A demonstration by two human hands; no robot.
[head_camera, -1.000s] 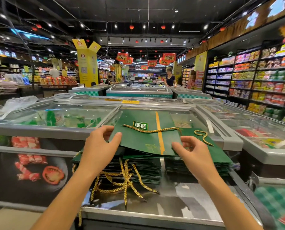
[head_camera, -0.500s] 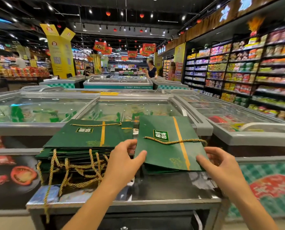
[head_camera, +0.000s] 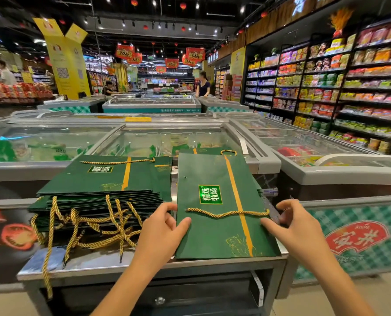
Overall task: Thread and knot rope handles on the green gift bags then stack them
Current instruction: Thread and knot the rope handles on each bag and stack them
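The left hand (head_camera: pixel 160 229) held the left edge of the green gift bag (head_camera: pixel 212 238). Its thumb lay flat on top and its fingers were bent at the edge. The right hand (head_camera: pixel 297 226) was at the bag's right edge. Its thumb tip touched the paper and its fingers were curled just beside the end of the rope handle (head_camera: pixel 226 214). I could not tell if those fingers gripped the bag.

The bag lay flat on the right side of the bench (head_camera: pixel 98 263), with its near end at the front edge by the front right corner. It was smooth dark green paper, long and flat, with a gold stripe, a shiny label and a thin gold drawing. The rope handle was twisted gold cord, and it lay wavy across the bag from side to side.

On the left side of the bench sat a stack of bags (head_camera: pixel 103 179), flat and neat. Many loose gold ropes (head_camera: pixel 94 224) came out of it in a tangle, and some hung over the front edge. The bench top was grey, shiny metal.
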